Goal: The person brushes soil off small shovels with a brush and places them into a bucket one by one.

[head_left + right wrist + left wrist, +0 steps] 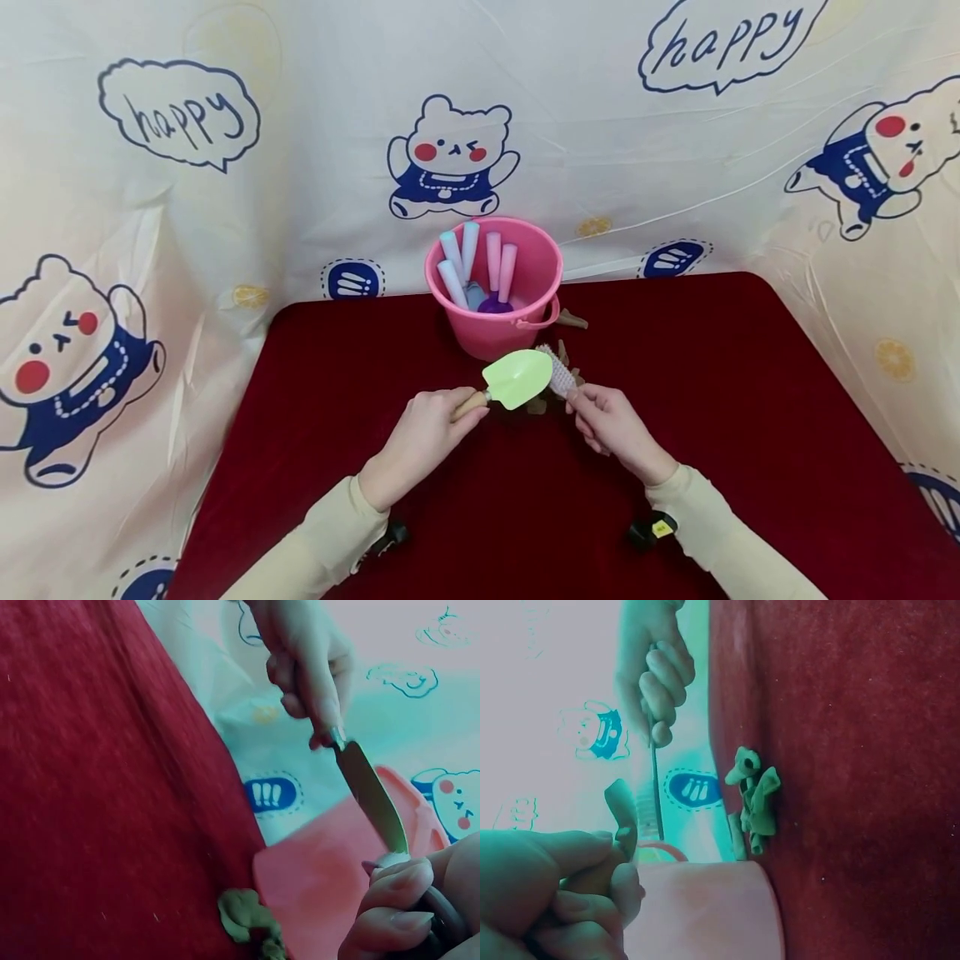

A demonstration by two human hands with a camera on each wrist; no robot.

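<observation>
My left hand [429, 433] grips the wooden handle of a small trowel [517, 379] with a light green blade. In my right hand [617, 427] is a brush [561, 379] with pale bristles, held by its end. The brush head lies close beside the trowel's tip; whether they touch, I cannot tell. Below both tools, brown crumpled pieces [761, 814] lie on the red tablecloth, partly hidden in the head view. The right wrist view shows the trowel blade [369, 796] nearly edge-on, with some brown pieces [244, 913] low beside the bucket.
A pink bucket [487, 335] stands at the table's back, just beyond the tools. Several light blue handles [453, 283] and two pink handles [507, 271] stick up inside it. Another brown piece [572, 319] lies right of the bucket. A printed curtain [315, 150] surrounds the table.
</observation>
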